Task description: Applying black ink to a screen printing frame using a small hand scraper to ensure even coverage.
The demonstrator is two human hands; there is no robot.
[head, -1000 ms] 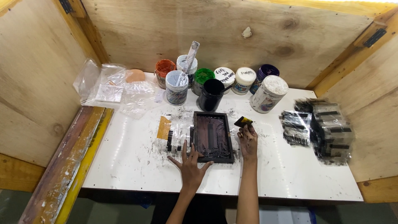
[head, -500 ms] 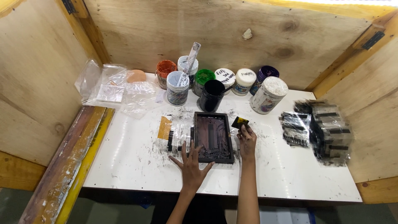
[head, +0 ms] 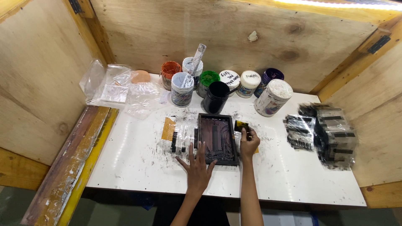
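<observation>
The dark frame [head: 216, 139] is lain flat in the middle of the white tabletop [head: 138, 159]. Its near edge is pressed by the left hand [head: 197, 170], fingers spread. A small yellow scraper [head: 241, 125] is pinched by the right hand [head: 248, 143].

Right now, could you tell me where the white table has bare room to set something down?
The white table is barest at front left, between the stained plank and the left hand. A smaller patch lies front right, between the right hand and the wrapped stacks. The back row of ink jars is crowded.
</observation>
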